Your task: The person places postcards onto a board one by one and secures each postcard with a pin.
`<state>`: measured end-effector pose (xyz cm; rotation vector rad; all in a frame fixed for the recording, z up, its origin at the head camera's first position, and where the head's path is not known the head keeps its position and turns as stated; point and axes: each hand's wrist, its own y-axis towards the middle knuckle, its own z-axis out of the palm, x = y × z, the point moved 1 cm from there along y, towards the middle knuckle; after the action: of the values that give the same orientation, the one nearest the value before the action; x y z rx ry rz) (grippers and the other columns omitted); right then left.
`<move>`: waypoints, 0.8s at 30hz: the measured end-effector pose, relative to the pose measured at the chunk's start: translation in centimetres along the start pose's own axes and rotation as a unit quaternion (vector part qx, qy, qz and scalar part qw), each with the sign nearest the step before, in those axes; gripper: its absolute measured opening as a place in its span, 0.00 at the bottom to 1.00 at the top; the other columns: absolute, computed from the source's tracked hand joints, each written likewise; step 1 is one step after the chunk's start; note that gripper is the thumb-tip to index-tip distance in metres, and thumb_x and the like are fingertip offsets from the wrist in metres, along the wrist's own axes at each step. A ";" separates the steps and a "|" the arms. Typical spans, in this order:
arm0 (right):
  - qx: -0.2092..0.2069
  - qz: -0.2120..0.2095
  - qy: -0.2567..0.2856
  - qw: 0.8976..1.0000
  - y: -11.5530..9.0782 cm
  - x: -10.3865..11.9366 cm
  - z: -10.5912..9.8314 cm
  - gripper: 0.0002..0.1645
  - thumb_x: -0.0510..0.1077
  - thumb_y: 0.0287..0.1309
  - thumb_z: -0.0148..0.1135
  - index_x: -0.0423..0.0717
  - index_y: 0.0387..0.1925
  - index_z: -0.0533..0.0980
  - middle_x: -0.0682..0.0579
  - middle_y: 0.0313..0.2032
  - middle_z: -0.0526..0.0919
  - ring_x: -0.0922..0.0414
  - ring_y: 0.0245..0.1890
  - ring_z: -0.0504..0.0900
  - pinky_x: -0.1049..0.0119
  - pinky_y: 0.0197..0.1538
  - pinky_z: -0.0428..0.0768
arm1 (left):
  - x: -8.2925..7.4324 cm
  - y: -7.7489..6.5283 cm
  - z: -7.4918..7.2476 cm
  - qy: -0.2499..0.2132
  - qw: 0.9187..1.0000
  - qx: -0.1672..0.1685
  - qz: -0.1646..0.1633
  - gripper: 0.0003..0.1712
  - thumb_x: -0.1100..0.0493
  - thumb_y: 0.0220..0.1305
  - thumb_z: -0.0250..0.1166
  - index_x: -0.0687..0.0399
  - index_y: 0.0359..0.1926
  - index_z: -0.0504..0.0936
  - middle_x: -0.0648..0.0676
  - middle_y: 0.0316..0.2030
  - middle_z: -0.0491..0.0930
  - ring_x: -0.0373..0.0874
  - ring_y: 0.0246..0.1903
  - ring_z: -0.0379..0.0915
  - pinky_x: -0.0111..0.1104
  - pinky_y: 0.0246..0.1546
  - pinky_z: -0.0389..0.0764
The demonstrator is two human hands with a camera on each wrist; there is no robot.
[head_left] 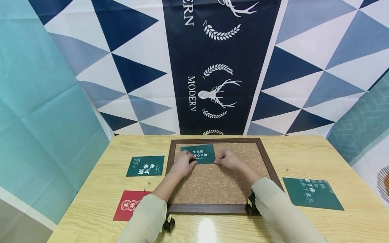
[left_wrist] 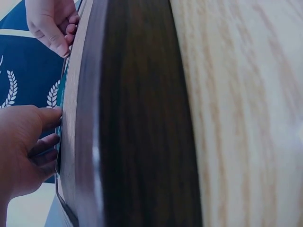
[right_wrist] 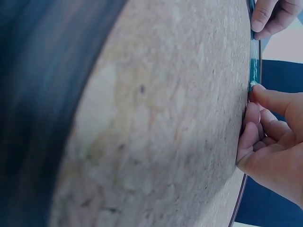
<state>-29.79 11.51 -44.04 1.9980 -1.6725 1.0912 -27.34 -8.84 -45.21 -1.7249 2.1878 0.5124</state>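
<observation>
A green card with white lettering lies against the upper left of a cork board in a dark wooden frame. My left hand rests on the card's lower left part, thumb and fingers apart and pressing its surface. At the card's lower right corner my right hand pinches a small pale piece between thumb and bent finger; its kind is mostly hidden by the fingertips. In the left wrist view, the left thumb touches the card's edge.
On the wooden table, another green card and a red card lie left of the board. A third green card lies to its right. A patterned cloth hangs behind the table.
</observation>
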 end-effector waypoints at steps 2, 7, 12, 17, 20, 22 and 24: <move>-0.003 0.013 -0.006 1.000 0.0 0.0 0.1 0.12 0.42 0.54 0.57 0.40 0.19 0.74 0.56 0.15 0.67 0.62 0.17 0.62 0.71 0.20 0.61 | 0.0 0.0 0.1 0.001 1.000 0.000 0.001 0.12 0.52 0.58 0.58 0.52 0.41 0.80 0.54 0.43 0.72 0.47 0.45 0.67 0.39 0.46 0.72; -0.011 0.039 -0.021 0.999 0.2 0.1 0.3 0.12 0.42 0.55 0.56 0.41 0.20 0.74 0.55 0.16 0.68 0.61 0.18 0.64 0.71 0.21 0.63 | 0.1 0.1 0.2 0.006 1.000 0.002 -0.002 0.13 0.52 0.58 0.58 0.51 0.41 0.80 0.53 0.42 0.72 0.46 0.44 0.68 0.38 0.45 0.72; -0.016 0.049 -0.035 0.998 0.2 0.5 0.3 0.11 0.42 0.55 0.56 0.42 0.20 0.72 0.54 0.18 0.68 0.60 0.20 0.65 0.71 0.22 0.64 | 0.1 0.1 0.2 0.005 1.000 0.002 0.001 0.13 0.52 0.58 0.58 0.51 0.41 0.80 0.53 0.42 0.72 0.46 0.44 0.68 0.38 0.45 0.72; -0.019 0.046 -0.053 0.997 0.3 0.9 0.5 0.16 0.43 0.54 0.57 0.45 0.15 0.67 0.54 0.16 0.65 0.59 0.19 0.63 0.70 0.22 0.63 | 0.1 -0.1 0.0 -0.001 1.000 -0.006 0.001 0.13 0.52 0.58 0.58 0.52 0.41 0.80 0.53 0.42 0.72 0.47 0.44 0.67 0.39 0.44 0.72; -0.018 0.043 -0.049 0.998 0.4 0.9 0.5 0.17 0.42 0.54 0.57 0.46 0.13 0.65 0.55 0.14 0.64 0.60 0.17 0.62 0.70 0.22 0.62 | 0.1 0.0 -0.1 0.000 1.000 -0.006 0.003 0.13 0.53 0.58 0.58 0.52 0.41 0.80 0.54 0.41 0.72 0.47 0.44 0.68 0.39 0.44 0.72; -0.016 0.043 -0.042 0.998 0.4 0.8 0.4 0.17 0.42 0.54 0.57 0.46 0.14 0.65 0.55 0.14 0.64 0.60 0.18 0.62 0.70 0.22 0.63 | 0.1 0.0 0.0 0.001 1.000 -0.002 0.003 0.13 0.52 0.58 0.58 0.51 0.41 0.80 0.53 0.41 0.72 0.46 0.44 0.68 0.39 0.44 0.72; -0.011 0.045 -0.024 0.999 0.3 0.7 0.2 0.16 0.41 0.54 0.56 0.45 0.14 0.65 0.55 0.15 0.65 0.60 0.18 0.62 0.70 0.22 0.63 | 0.1 0.1 0.0 0.003 1.000 0.000 0.004 0.13 0.52 0.58 0.58 0.51 0.41 0.80 0.53 0.41 0.72 0.46 0.43 0.68 0.38 0.44 0.72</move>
<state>-30.01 10.74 -43.73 1.9656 -1.8077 1.0573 -27.43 -8.88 -45.23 -1.7206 2.1989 0.5107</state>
